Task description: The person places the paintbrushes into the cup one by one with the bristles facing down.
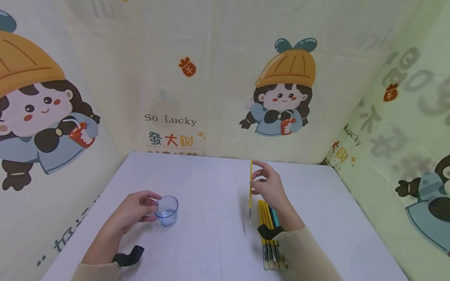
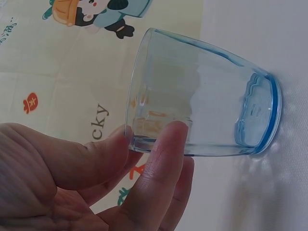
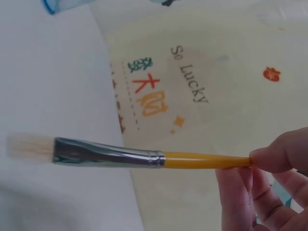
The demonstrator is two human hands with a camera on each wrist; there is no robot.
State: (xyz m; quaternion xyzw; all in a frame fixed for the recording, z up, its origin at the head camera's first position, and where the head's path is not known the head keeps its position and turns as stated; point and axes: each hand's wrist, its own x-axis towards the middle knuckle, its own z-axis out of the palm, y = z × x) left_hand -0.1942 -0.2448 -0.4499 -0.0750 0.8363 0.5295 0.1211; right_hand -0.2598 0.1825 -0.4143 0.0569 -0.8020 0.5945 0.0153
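A clear bluish glass is at the left of the table, upright. My left hand grips it at the side near the rim, the thumb and fingertips against the wall in the left wrist view, where the glass looks see-through. Whether its base touches the table I cannot tell. On the right, my right hand pinches a paintbrush by its yellow handle. The paintbrush hangs nearly upright with its bristles down. In the right wrist view its flat pale bristles and metal ferrule show plainly.
Several more paintbrushes, yellow- and teal-handled, lie side by side beneath my right wrist, partly covered by the sleeve and a black wrist piece. The white table meets a printed cloth wall at the back.
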